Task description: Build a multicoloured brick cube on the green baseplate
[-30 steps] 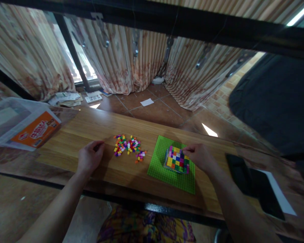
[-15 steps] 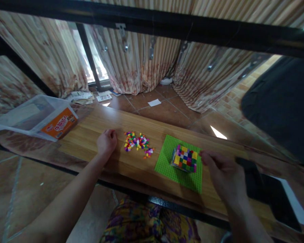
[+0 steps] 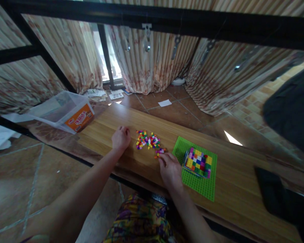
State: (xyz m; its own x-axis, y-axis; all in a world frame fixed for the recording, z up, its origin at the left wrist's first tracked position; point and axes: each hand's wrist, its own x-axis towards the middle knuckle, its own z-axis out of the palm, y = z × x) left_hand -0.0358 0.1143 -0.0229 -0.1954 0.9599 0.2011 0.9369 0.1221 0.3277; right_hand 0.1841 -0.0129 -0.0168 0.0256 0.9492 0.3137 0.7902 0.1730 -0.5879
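our right hand (image 3: 170,167), half closed, is at small loose bricks (image 3: 160,151), grip unclear; our left hand (image 3: 121,138) curls near the larger pile (image 3: 142,137), its hold hidden.

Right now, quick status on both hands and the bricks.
Right hand at the small brick cluster, grip unclear. Left hand beside the larger brick pile. Brick block on green baseplate. Dark object off right, away from both hands.

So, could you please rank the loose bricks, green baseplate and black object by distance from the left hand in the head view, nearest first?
1. Loose bricks: just right of the left hand.
2. Green baseplate: farther right.
3. Black object: far right.
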